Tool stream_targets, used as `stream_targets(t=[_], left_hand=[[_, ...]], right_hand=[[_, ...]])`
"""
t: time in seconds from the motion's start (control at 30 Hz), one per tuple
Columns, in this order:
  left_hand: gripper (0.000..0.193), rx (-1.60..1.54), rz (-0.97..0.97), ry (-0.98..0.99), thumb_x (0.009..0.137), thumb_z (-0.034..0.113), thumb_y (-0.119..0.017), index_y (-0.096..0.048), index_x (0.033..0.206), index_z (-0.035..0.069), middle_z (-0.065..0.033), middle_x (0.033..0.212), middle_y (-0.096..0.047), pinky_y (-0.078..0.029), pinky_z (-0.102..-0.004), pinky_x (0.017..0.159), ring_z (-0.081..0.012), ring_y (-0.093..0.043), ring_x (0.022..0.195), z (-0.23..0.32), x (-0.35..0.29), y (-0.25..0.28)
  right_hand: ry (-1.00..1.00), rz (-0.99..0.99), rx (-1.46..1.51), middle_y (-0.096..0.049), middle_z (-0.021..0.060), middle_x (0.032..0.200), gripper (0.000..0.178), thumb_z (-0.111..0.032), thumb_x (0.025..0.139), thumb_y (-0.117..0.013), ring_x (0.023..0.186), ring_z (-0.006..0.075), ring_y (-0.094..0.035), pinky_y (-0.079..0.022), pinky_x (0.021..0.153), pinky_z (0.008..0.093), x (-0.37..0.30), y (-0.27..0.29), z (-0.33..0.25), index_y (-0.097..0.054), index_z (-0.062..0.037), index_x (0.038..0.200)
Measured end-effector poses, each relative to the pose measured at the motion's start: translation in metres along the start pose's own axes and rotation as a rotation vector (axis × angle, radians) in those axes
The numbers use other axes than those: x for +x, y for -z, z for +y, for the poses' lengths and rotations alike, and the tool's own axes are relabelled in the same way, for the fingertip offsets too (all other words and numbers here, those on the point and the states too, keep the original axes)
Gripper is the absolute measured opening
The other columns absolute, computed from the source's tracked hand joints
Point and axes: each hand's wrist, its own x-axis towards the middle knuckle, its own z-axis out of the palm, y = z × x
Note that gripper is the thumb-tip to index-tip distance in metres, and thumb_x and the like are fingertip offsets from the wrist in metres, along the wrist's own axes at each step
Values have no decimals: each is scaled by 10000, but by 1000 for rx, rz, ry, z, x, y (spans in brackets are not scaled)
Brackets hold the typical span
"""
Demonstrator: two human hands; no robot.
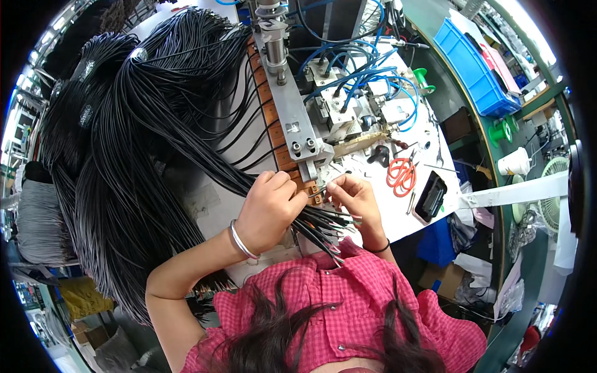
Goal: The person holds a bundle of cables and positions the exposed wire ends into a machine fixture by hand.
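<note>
My left hand (270,208), a silver bangle on its wrist, is closed on a black cable at the near end of a row of orange-brown blocks (268,109). Opposite it, my right hand (354,200) has thumb and forefinger pinched at the tip of that cable; the tip itself is mostly hidden. Under both hands runs a bundle of black cables (314,227), their stripped, coloured wire ends pointing right. Several single cables lead from the blocks to a big heap of black cables (168,93) on the left. Over the blocks sits a metal press bar (289,105).
Blue air hoses (348,78) loop over the machine behind. To the right lie red-handled scissors (402,177) and a black case (431,197). A blue crate (476,68) and a green spool (424,81) stand farther right. A grey cable bundle (43,214) is far left.
</note>
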Motion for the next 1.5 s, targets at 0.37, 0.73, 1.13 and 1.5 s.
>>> stream_targets(t=[0.37,0.73,1.13,1.5], left_hand=[[191,76,-100,80,529,40,-610,-507,686,73,-50,674,-511,-380,-337,682,-227,-502,728,2,-6,-6],[87,101,-88,63,603,77,-586,-511,646,85,-42,634,-501,-379,-330,674,-206,-502,701,3,-3,-4],[191,111,-72,67,561,55,-606,-553,745,60,-49,684,-503,-386,-344,653,-234,-504,716,3,-5,-4],[89,79,-45,68,630,67,-557,-497,696,67,-53,641,-473,-377,-318,581,-213,-499,644,6,-1,4]], right_hand=[[-133,-112,-101,-445,-72,589,127,-135,882,-564,481,3,-360,-286,422,173,-1,3,-12,-534,-56,788],[-45,-111,-354,-443,-83,613,132,-132,892,-548,498,-8,-348,-261,433,165,3,8,-2,-517,-44,800],[-20,-83,-522,-478,-63,655,140,-116,879,-577,556,-3,-400,-295,464,169,0,7,-6,-517,-29,787],[82,-33,-27,-605,-13,698,123,-69,816,-650,586,23,-511,-361,483,167,-6,1,-3,-633,-4,918]])
